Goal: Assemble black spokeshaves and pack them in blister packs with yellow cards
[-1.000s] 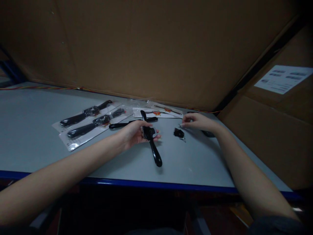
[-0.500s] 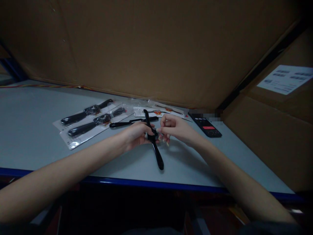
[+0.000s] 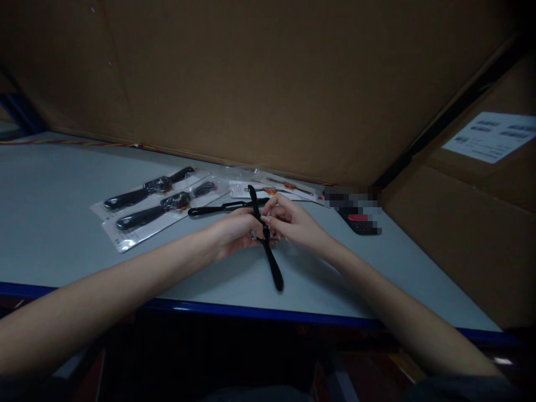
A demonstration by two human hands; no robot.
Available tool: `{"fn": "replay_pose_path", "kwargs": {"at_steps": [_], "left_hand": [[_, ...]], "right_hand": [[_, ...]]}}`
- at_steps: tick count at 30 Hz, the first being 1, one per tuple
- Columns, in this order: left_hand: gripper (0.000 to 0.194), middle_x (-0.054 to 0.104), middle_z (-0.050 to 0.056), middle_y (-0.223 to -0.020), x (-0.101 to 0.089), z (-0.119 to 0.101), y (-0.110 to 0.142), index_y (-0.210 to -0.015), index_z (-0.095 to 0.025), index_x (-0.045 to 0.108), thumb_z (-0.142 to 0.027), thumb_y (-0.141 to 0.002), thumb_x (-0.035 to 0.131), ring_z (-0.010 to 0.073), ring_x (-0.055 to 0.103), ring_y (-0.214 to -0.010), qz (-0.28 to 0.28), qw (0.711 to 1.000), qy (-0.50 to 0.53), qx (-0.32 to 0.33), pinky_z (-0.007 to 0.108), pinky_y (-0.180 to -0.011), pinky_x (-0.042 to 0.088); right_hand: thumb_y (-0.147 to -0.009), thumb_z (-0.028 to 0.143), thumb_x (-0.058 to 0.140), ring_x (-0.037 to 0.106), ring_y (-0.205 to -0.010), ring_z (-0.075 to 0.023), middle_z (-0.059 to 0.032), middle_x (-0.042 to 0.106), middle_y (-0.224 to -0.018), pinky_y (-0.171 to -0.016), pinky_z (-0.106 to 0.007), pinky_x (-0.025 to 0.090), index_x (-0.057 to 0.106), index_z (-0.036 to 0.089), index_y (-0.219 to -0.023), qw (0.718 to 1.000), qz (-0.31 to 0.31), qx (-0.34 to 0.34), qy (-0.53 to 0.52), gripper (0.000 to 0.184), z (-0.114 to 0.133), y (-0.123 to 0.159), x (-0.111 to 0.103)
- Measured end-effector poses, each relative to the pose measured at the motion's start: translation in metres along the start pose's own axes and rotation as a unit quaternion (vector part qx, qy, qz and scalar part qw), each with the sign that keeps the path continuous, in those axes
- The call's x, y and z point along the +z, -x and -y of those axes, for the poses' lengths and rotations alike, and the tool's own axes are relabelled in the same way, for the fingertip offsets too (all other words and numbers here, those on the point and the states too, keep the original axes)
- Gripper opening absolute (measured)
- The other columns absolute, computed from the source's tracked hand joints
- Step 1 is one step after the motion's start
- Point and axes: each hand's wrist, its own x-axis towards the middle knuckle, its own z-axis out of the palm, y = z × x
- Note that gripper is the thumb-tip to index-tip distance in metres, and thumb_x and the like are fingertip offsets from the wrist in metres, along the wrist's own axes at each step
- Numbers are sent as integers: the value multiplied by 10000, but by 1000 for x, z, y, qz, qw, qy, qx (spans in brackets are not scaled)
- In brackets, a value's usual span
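Observation:
A black watch strap [image 3: 272, 262] stands across the middle of the grey table [image 3: 62, 223], one end pointing at me. My left hand [image 3: 237, 231] is closed around its middle from the left. My right hand [image 3: 288, 220] meets it from the right, fingers pinched at the strap's centre, where a small dark piece taken from the table is hidden between the fingers.
Two bagged black watches [image 3: 154, 204] lie to the left. A loose black strap [image 3: 221, 209] and flat packets with orange print [image 3: 276, 191] lie behind my hands. A dark phone [image 3: 360, 219] rests at the right. Cardboard walls [image 3: 272, 84] close the back and right side.
My right hand picked up the small black piece from the table and moved left to the strap held in my left hand. The phone came into view where the hand had been.

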Motion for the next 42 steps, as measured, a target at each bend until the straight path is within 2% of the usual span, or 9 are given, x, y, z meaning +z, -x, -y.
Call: {"fn": "replay_pose_path", "kwargs": {"at_steps": [6,13,20,23,28,33,36,38,42], "left_hand": [[357,665,91,-811,0,0,0,-846,-93,601,118,-608,438,167,665,-726,-3,1000,4,-4,396,-818,533],[305,663,85,-779,-2,3,-1,-795,-95,596,106,-615,453,158,655,-689,5,1000,11,1,404,-823,532],[321,647,42,-726,-1,3,-2,-813,-106,584,134,-621,491,145,664,-668,-7,1000,1,12,338,-790,534],[340,634,22,-695,-1,3,-1,-833,-112,576,141,-620,498,130,650,-624,-20,1000,-2,13,354,-792,534],[310,647,30,-680,-2,7,-2,-788,-118,570,137,-625,503,137,656,-624,0,1000,0,18,346,-774,543],[290,664,46,-714,-2,6,-4,-814,-106,586,126,-649,534,145,667,-632,-17,999,-11,31,312,-730,550],[335,665,48,-740,0,3,-2,-854,-101,580,150,-645,503,142,665,-622,-37,999,-9,25,314,-718,547],[336,665,61,-758,0,1,-1,-860,-87,583,156,-650,485,140,662,-624,-27,999,-7,18,316,-729,540],[352,653,63,-789,-1,0,0,-891,-83,573,153,-646,484,130,646,-630,-21,999,5,24,335,-745,535]], "right_hand": [[-855,232,520,525,-596,-113,27,532,-711,-509,-242,409,474,218,-890,997,5,-28,66,59,-3,1,-4],[-865,193,478,506,-615,-116,29,508,-724,-531,-241,397,452,219,-926,996,42,-39,67,71,4,3,-4],[-878,149,439,499,-665,-134,27,505,-728,-608,-263,369,441,235,-966,981,21,-99,164,124,4,5,-5],[-884,165,436,490,-664,-136,29,495,-719,-614,-263,370,431,239,-957,983,15,-100,156,104,4,5,-5],[-863,138,439,477,-624,-126,42,484,-684,-589,-249,363,450,233,-936,985,5,-89,151,121,4,5,-1],[-887,218,486,510,-623,-125,21,554,-709,-588,-254,372,524,220,-908,981,-15,-94,171,43,1,5,-1],[-889,263,529,528,-693,-142,-8,585,-758,-627,-269,379,562,205,-853,964,-43,-148,219,76,-2,5,-3],[-902,275,521,524,-726,-155,-26,586,-765,-659,-285,385,591,195,-854,944,-51,-192,262,117,-3,6,-6],[-894,293,538,536,-770,-176,-51,596,-815,-703,-314,415,629,193,-966,923,-38,-246,295,152,0,9,-12]]}}
